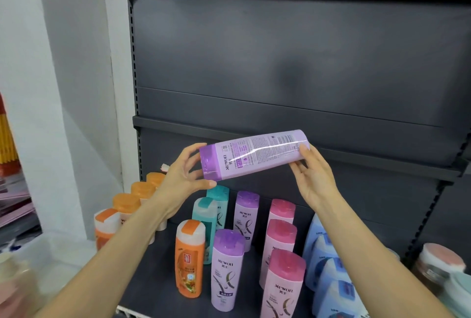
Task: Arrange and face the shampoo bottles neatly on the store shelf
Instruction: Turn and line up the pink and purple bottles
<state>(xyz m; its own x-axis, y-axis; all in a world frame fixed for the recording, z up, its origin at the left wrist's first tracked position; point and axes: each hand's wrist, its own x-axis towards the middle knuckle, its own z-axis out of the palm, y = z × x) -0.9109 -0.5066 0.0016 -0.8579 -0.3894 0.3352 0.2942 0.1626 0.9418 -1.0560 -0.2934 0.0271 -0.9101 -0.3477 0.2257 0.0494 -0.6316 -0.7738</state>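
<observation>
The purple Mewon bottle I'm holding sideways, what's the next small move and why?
Probably turn the purple Mewon bottle upright, cap up. It lies sideways between the left hand at its cap and the right hand at its base, showing its barcode side, while the two purple bottles standing on the shelf show front labels.

Dark grey metal shelving (293,45) with a slotted upright (134,67) stands beside a white wall (51,62).

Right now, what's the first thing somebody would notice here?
A purple bottle held sideways in the air, the left hand gripping its cap end and the right hand its base. Below it, orange, teal, purple, pink and blue bottles stand in rows on the dark shelf.
</observation>
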